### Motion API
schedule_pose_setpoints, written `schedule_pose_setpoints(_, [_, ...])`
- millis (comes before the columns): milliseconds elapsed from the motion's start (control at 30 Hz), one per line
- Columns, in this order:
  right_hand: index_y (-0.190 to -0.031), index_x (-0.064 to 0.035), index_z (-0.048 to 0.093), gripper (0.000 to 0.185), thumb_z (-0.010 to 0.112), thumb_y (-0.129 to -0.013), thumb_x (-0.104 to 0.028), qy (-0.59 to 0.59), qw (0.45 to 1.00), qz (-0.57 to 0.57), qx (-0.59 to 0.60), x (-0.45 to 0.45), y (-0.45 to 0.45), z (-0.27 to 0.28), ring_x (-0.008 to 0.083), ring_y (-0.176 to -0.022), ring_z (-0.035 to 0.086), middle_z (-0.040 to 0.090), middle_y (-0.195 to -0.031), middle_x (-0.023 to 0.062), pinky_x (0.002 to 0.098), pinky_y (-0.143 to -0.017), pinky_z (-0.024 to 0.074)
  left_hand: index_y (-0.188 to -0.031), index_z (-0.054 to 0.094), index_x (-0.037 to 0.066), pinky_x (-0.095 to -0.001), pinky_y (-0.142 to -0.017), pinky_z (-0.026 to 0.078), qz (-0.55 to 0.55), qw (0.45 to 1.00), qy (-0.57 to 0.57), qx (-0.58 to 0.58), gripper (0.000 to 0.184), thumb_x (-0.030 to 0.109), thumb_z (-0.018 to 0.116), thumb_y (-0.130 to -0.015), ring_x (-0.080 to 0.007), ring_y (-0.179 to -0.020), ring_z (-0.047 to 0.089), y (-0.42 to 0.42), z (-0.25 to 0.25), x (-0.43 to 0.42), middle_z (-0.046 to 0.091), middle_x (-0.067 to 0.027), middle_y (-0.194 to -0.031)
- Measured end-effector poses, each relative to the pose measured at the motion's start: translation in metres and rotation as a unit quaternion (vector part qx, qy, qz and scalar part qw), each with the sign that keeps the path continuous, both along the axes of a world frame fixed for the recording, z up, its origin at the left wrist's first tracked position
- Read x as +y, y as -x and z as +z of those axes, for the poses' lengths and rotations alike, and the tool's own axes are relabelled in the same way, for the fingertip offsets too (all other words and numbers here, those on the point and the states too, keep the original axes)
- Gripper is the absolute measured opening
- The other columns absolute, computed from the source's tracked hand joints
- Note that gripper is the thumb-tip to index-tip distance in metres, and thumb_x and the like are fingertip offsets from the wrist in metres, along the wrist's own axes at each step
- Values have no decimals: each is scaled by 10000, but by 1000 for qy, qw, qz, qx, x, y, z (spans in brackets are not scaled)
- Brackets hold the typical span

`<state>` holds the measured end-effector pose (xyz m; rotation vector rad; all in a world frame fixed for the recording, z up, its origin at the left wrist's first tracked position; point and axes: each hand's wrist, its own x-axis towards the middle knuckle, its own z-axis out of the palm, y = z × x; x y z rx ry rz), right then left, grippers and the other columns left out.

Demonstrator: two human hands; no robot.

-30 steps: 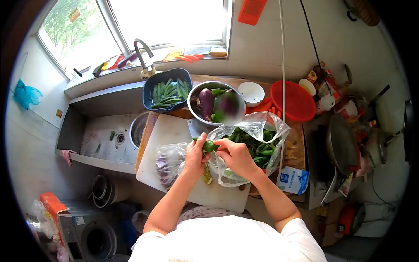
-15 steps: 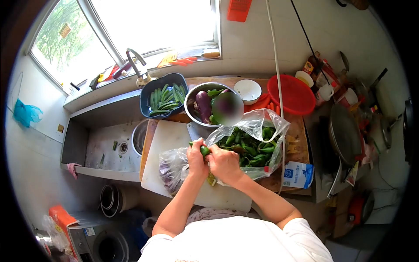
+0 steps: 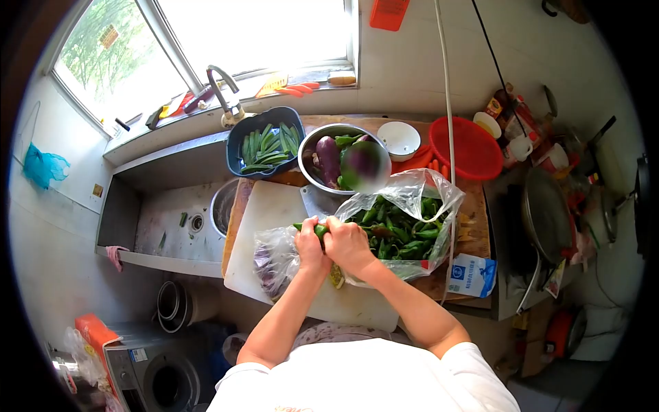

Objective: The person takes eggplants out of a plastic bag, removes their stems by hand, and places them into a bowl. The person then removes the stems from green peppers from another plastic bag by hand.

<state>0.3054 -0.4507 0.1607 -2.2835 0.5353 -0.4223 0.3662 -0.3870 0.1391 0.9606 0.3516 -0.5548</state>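
Over the white cutting board (image 3: 255, 214), my left hand (image 3: 311, 245) is closed round a green pepper (image 3: 320, 231). Close against it, my right hand (image 3: 347, 244) grips the same pepper; its fingertips are partly hidden. An open clear plastic bag (image 3: 427, 185) full of green peppers (image 3: 401, 230) lies just right of my hands. To their left is a second clear bag (image 3: 272, 257) with something purple inside. A knife blade (image 3: 321, 202) lies behind my hands. Below them a small yellowish-green piece (image 3: 337, 277) rests on the board.
A steel bowl (image 3: 307, 180) holds eggplants and peppers. Beside it stand a blue basin (image 3: 234, 165) of okra, a white bowl (image 3: 399, 139) and a red basket lid (image 3: 467, 147). The sink (image 3: 158, 237) is left, a wok (image 3: 549, 213) right. A white cord (image 3: 449, 123) hangs in front.
The view has shifted slightly, so the scene sits a little further right. My hands stay together on the pepper, with the right hand turned slightly.
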Motion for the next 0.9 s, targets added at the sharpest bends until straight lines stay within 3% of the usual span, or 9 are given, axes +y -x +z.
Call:
schedule_pose_setpoints(167, [-861,39,582,169,602,-797,-117,-129,989,58,-45,-14,10,10,318,-653,651,635,-690,190,396,-630,496,-688,501,111,-273,-491,419,-35,999,-14,27,184,186,582,-835,-136,-542,501,-16,5,0,507,-16,-623])
schedule_pose_setpoints(267, [-969,62,597,237,605,-795,-100,-151,987,56,-15,-15,23,36,191,-600,614,608,-645,152,343,-599,482,-672,482,123,-279,-426,376,5,999,-40,36,207,187,558,-854,-121,-476,454,-34,-10,-7,483,-14,-594])
schedule_pose_setpoints(367, [-1053,57,574,277,597,-812,-77,-214,976,34,-33,-22,26,39,135,-538,566,590,-614,108,300,-524,449,-663,470,127,-258,-363,291,-120,992,-12,30,236,197,533,-879,-105,-404,387,-48,-13,6,460,-8,-558])
schedule_pose_setpoints(467, [-1141,20,513,294,567,-857,-29,-321,944,8,-70,-27,23,26,78,-460,496,565,-591,34,239,-407,382,-686,498,115,-239,-344,220,-181,979,61,76,331,348,534,-918,-95,-367,344,-38,-4,-4,468,-4,-533])
schedule_pose_setpoints(567, [-1098,1,468,252,568,-867,-19,-504,853,-7,-134,-37,26,15,80,-448,479,549,-601,37,252,-394,375,-779,549,92,-212,-348,240,-253,957,117,83,428,498,521,-913,-90,-393,388,-36,-3,-4,528,-24,-610])
schedule_pose_setpoints(633, [-1016,-22,413,219,569,-863,-4,-516,848,-13,-123,-37,29,12,84,-435,467,547,-616,51,250,-378,364,-821,572,82,-201,-346,271,-256,958,105,79,468,537,503,-908,-95,-412,430,-20,25,-9,565,-38,-656])
schedule_pose_setpoints(700, [-1004,-22,405,228,569,-849,11,-528,840,-25,-119,-34,28,5,84,-431,474,574,-626,70,243,-363,360,-829,559,91,-192,-352,296,-268,961,66,-2,311,392,586,-902,-85,-459,473,-16,29,-18,591,-37,-720])
schedule_pose_setpoints(833, [-892,-35,434,195,595,-785,-14,-307,942,-88,-105,-37,23,-13,146,-504,541,585,-665,85,322,-465,434,-803,524,105,-204,-389,330,-257,954,-35,-150,167,197,640,-880,-80,-547,504,-10,19,-29,566,-15,-719])
schedule_pose_setpoints(900, [-892,-3,449,169,559,-767,-33,-127,970,-184,-99,-26,19,-13,265,-641,630,603,-663,157,404,-610,482,-761,522,107,-207,-365,310,-189,961,-76,-188,181,188,636,-875,-68,-513,490,2,17,-44,556,-4,-689])
